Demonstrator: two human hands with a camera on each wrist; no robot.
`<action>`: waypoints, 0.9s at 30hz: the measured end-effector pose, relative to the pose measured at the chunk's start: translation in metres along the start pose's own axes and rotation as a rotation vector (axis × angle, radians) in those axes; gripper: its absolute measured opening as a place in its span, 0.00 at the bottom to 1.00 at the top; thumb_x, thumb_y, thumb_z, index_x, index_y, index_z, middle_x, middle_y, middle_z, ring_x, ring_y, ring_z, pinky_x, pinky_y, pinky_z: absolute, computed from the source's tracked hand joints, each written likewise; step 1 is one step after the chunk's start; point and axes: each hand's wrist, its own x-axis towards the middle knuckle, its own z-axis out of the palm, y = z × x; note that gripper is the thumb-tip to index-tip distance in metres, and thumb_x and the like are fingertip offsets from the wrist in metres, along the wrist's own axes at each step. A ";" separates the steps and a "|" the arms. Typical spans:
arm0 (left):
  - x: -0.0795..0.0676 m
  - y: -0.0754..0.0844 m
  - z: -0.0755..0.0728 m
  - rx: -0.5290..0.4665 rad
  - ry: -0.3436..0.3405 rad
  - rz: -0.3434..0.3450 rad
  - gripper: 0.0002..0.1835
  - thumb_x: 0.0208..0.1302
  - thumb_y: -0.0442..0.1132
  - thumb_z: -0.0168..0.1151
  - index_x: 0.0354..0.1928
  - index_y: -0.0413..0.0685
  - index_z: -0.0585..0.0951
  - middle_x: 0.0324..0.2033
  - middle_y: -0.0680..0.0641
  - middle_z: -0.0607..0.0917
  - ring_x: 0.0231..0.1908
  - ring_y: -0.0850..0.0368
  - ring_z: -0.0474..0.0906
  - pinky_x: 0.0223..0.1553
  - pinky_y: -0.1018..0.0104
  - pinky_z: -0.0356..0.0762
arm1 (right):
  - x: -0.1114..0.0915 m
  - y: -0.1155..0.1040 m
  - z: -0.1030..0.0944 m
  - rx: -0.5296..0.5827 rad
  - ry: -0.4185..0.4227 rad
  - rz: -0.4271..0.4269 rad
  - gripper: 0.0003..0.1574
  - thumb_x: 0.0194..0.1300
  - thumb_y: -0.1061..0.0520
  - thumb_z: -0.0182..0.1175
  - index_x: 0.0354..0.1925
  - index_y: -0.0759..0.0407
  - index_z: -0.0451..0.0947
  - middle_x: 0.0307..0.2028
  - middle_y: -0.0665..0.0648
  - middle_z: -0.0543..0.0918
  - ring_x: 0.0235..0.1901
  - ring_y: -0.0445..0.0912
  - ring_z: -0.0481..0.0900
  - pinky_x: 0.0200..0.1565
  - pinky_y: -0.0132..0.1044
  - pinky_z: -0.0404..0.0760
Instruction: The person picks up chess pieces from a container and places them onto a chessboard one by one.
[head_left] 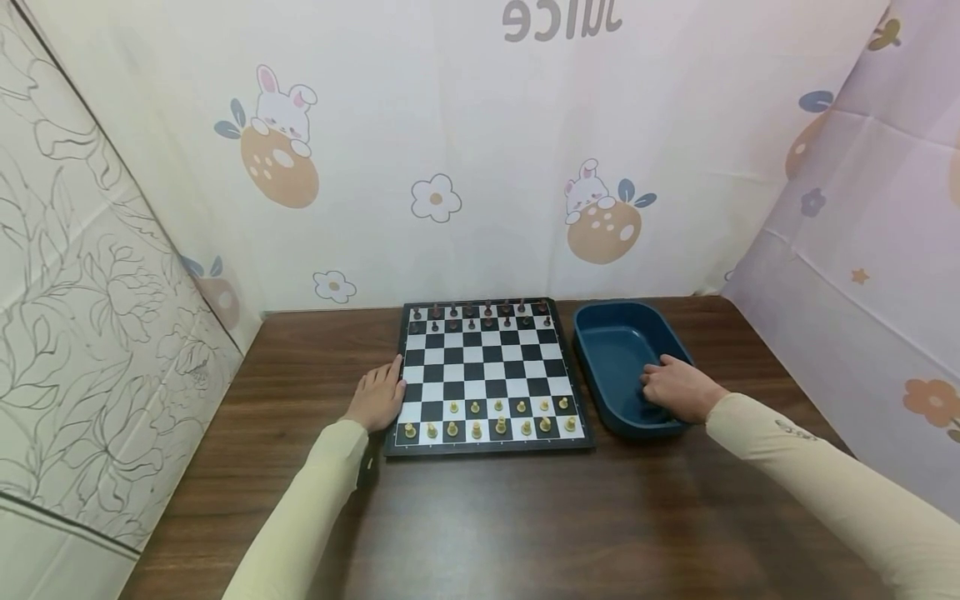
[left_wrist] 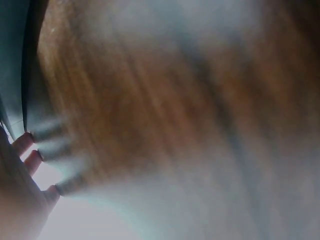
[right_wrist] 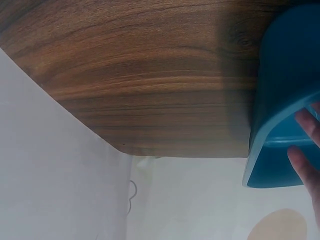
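A black-and-white chessboard [head_left: 487, 358] lies on the table with dark pieces along its far side and pale yellow pieces [head_left: 501, 426] along its near side. My left hand [head_left: 377, 397] rests against the board's left edge, fingers extended; in the left wrist view, its fingertips [left_wrist: 33, 161] show at the lower left. To the right stands a blue bin [head_left: 613, 350]. Over its right wall reaches my right hand [head_left: 678, 387], fingers bent down inside. In the right wrist view, spread fingers [right_wrist: 302, 165] appear inside the rim; I cannot tell whether they hold anything.
The brown wood table [head_left: 480, 517] extends in front of the board. A patterned cloth wall [head_left: 480, 150] rises directly behind board and bin, with another cloth wall [head_left: 862, 275] at the right. A panel with flower line drawings [head_left: 97, 275] borders the left side.
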 end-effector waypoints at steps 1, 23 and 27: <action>0.000 0.000 0.000 -0.003 0.001 -0.001 0.31 0.75 0.46 0.35 0.74 0.41 0.48 0.68 0.34 0.60 0.67 0.37 0.54 0.67 0.41 0.44 | 0.000 0.000 0.001 -0.002 0.003 0.000 0.10 0.45 0.61 0.75 0.30 0.57 0.84 0.31 0.54 0.83 0.30 0.49 0.72 0.26 0.40 0.66; 0.002 -0.002 0.001 0.007 0.000 -0.002 0.30 0.75 0.46 0.35 0.74 0.42 0.49 0.68 0.35 0.61 0.67 0.38 0.54 0.67 0.42 0.45 | 0.002 0.003 0.013 -0.024 0.008 -0.016 0.10 0.44 0.62 0.75 0.26 0.55 0.83 0.31 0.54 0.83 0.29 0.48 0.71 0.26 0.41 0.66; 0.000 0.000 -0.001 0.004 0.001 0.004 0.30 0.75 0.46 0.35 0.74 0.41 0.49 0.67 0.34 0.61 0.67 0.37 0.54 0.67 0.42 0.45 | 0.003 0.003 0.013 -0.051 -0.015 -0.023 0.09 0.45 0.62 0.74 0.27 0.56 0.83 0.31 0.54 0.83 0.28 0.48 0.71 0.26 0.40 0.66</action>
